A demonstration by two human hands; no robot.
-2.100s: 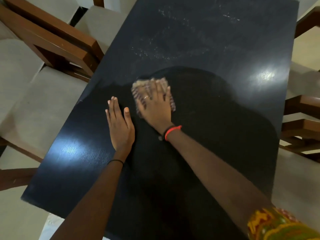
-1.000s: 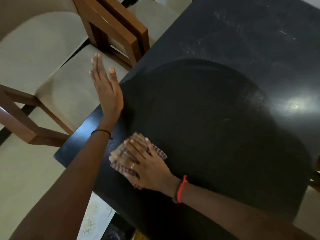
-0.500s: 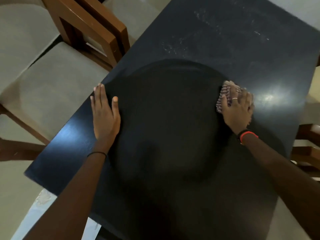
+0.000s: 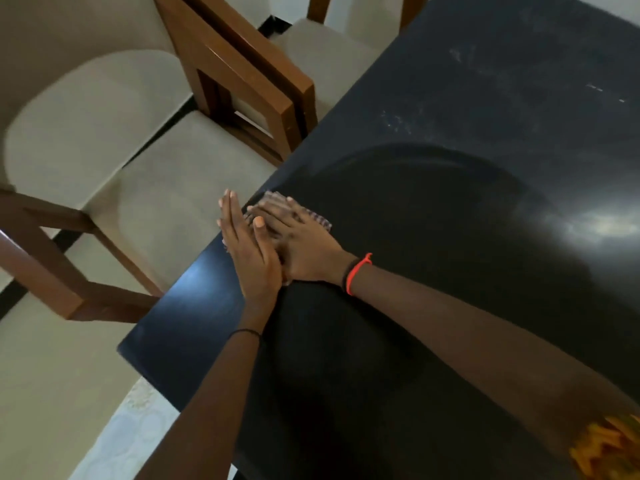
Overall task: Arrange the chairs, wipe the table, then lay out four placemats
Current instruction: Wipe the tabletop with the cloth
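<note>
1. Right hand (image 4: 304, 249), fingers flat, presses a small checked cloth (image 4: 321, 220) at the left edge of the glossy black rectangular table (image 4: 450, 98)
2. Left hand (image 4: 247, 252), fingers straight together, stands edgewise beside it, touching

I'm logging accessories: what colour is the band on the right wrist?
Red-orange. The band shows best in the head view, the only one.
</note>
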